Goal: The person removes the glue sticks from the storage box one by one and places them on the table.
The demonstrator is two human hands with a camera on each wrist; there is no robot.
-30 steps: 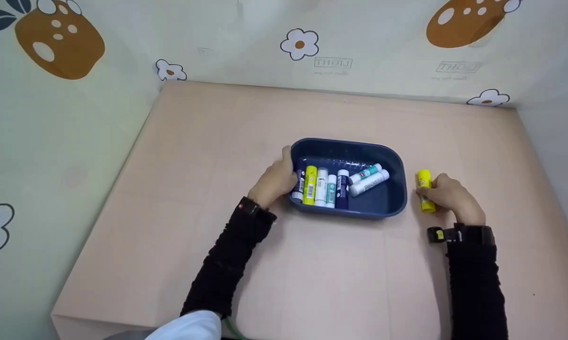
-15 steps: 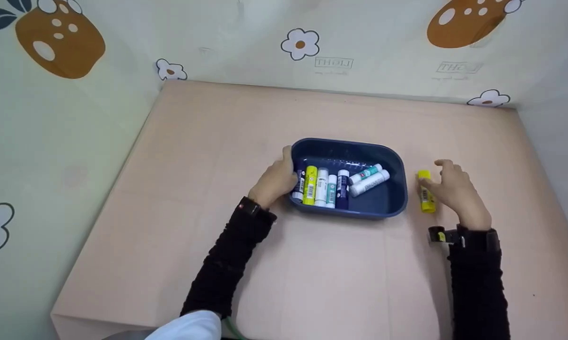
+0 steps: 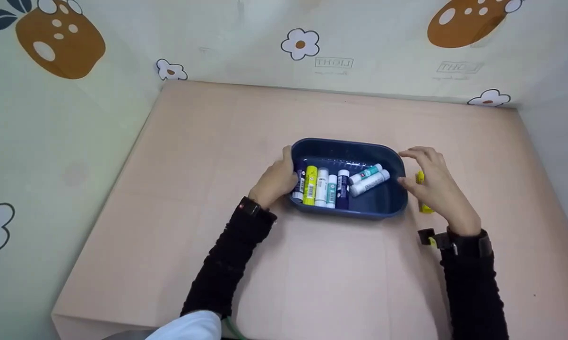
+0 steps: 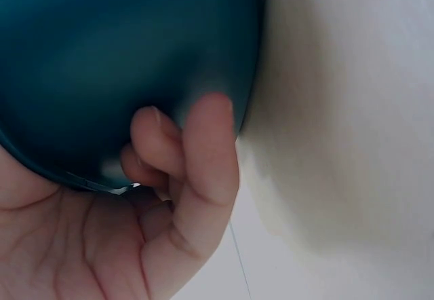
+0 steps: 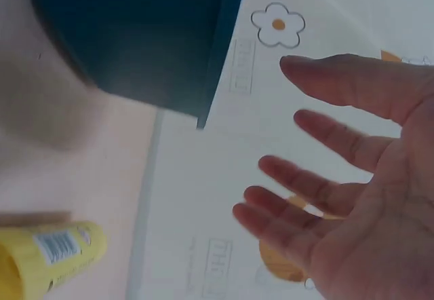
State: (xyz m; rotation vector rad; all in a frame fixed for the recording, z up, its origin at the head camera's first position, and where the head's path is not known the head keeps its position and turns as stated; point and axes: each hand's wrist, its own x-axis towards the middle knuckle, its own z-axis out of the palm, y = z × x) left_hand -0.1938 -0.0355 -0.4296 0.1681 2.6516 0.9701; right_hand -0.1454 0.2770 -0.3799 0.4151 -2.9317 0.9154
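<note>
A dark blue plastic tub (image 3: pixel 383 203) sits on the table with several glue sticks in it. Most stand side by side at its left, among them a yellow glue stick (image 3: pixel 309 185) and a dark blue one (image 3: pixel 342 189); a white glue stick (image 3: pixel 370 183) lies slanted beside a teal-and-white one (image 3: pixel 365 174). My left hand (image 3: pixel 275 180) grips the tub's left side, thumb at the rim and fingers curled against the outer wall (image 4: pixel 88 62). Fingers spread, my right hand (image 3: pixel 433 186) is by the tub's right rim, apart from it in the right wrist view. Another yellow glue stick (image 5: pixel 61 249) lies on the table, partly hidden by that hand.
The table (image 3: pixel 208 141) has a pale pinkish cover. Behind it rises a wall (image 3: pixel 246 52) printed with flowers and brown fruit; pale walls flank the left and right sides. Both forearms wear black sleeves and wrist straps.
My right hand has let go of the yellow glue stick on the table, opened its fingers and moved left and up to the tub's right rim. The left hand and tub have stayed put.
</note>
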